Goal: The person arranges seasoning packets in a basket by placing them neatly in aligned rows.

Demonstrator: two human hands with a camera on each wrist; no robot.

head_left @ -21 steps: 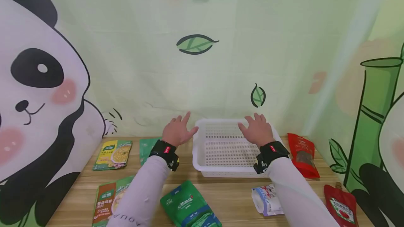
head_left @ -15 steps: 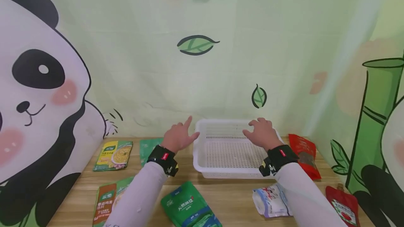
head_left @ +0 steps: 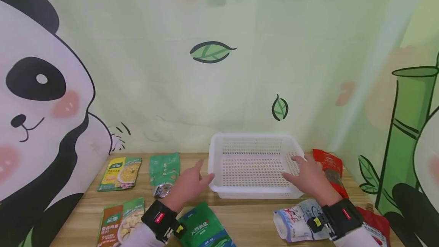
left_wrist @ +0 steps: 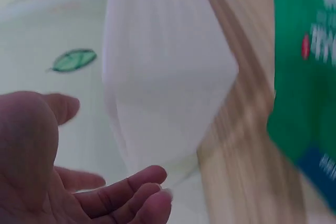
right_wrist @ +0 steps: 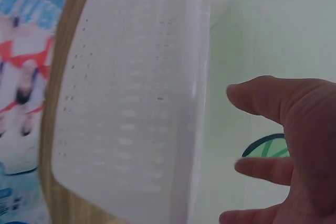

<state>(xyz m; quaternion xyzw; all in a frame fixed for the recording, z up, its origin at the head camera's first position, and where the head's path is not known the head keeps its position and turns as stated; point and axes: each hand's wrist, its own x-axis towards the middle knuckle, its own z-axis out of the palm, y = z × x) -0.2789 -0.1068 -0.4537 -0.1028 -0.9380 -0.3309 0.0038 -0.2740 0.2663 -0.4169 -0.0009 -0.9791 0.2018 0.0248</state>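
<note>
A white plastic basket [head_left: 255,194] with perforated walls stands at the back of the table. My left hand [head_left: 188,185] hovers by its left side, thumb and index finger spread, holding nothing. In the left wrist view the fingers [left_wrist: 118,195] are loosely bent, apart from the basket's wall [left_wrist: 163,77]. My right hand [head_left: 308,177] is at the basket's right side. The right wrist view shows its fingers [right_wrist: 262,169] extended and spread, with a gap to the basket's side [right_wrist: 121,114]. Below the left hand lies a green pouch [head_left: 204,226], partly covered by the wrist.
Left on the table lie a yellow-green packet [head_left: 120,174], a teal pouch [head_left: 164,169] and a brown-green packet [head_left: 116,222]. On the right are a white-blue pouch [head_left: 295,220], a red bag [head_left: 327,163] and a red spouted pouch [head_left: 375,226]. A panda-printed cloth [head_left: 154,68] hangs behind.
Both hands have drawn back toward the person and down. The right hand has also moved right, off the basket's inside to its right edge. The teal pouch is more exposed; the basket stays put.
</note>
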